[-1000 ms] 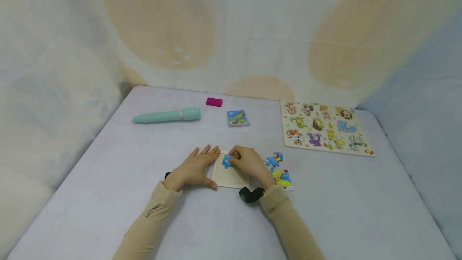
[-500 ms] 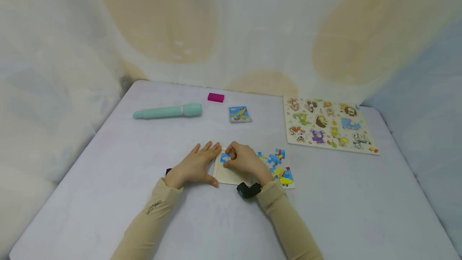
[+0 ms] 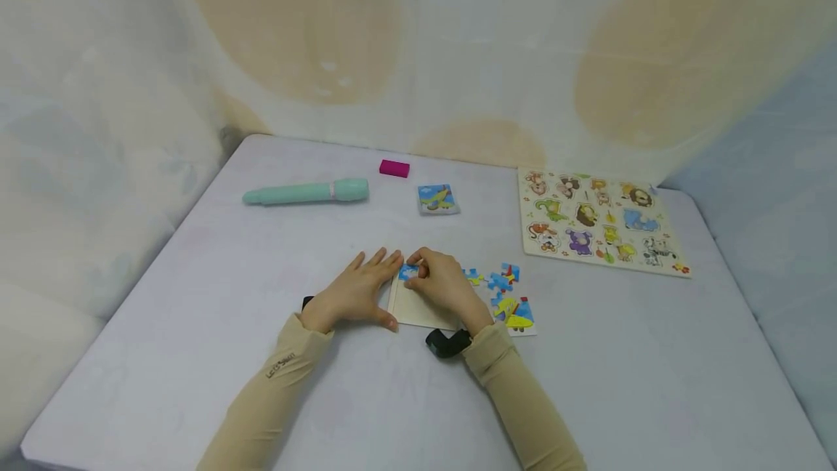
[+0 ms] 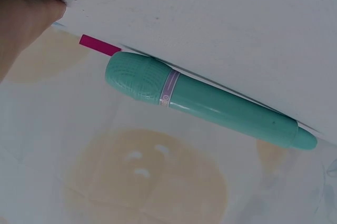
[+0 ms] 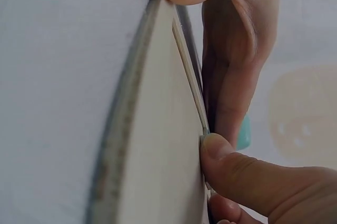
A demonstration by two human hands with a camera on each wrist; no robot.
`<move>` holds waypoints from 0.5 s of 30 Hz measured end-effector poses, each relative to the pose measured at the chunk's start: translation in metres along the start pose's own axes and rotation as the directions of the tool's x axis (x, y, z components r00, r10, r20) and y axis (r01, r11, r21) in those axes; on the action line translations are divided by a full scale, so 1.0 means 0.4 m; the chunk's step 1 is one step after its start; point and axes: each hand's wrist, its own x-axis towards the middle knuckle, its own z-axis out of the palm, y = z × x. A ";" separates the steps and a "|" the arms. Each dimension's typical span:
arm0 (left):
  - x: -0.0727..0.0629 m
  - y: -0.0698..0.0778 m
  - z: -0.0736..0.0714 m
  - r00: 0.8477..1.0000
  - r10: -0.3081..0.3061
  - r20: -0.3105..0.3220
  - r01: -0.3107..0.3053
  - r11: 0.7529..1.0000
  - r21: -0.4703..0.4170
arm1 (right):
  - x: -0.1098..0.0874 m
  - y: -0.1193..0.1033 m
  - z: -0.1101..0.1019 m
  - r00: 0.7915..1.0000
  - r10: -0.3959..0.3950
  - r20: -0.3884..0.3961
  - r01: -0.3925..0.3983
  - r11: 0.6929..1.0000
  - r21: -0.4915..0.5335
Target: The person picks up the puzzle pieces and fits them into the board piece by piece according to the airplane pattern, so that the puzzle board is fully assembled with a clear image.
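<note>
Right hand (image 3: 445, 282) pinches a blue piece (image 3: 408, 272) between thumb and fingers at the far left corner of the tray (image 3: 418, 309), which lies on the table. Left hand (image 3: 356, 289) holds its fingers spread apart beside the tray's left edge. Dark lettering on the left sleeve (image 3: 258, 402) seems to begin "Let's"; the rest is unclear. Round the green pen (image 4: 226, 111), a purple band (image 4: 169, 88) bears a mark too small to read. More pieces (image 3: 502, 282) lie right of the tray.
</note>
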 end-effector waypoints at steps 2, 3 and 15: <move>0.002 0.000 -0.003 1.000 0.000 0.000 0.000 1.000 -0.001 | 0.001 0.000 -0.001 1.000 0.005 -0.008 -0.005 1.000 0.001; 0.003 -0.001 -0.003 1.000 0.003 -0.004 -0.003 1.000 -0.004 | 0.001 0.000 -0.002 1.000 0.007 -0.012 -0.007 1.000 0.001; 0.004 -0.007 0.006 1.000 0.016 -0.006 -0.016 1.000 -0.007 | -0.006 0.038 -0.019 1.000 0.008 0.005 -0.009 0.995 0.102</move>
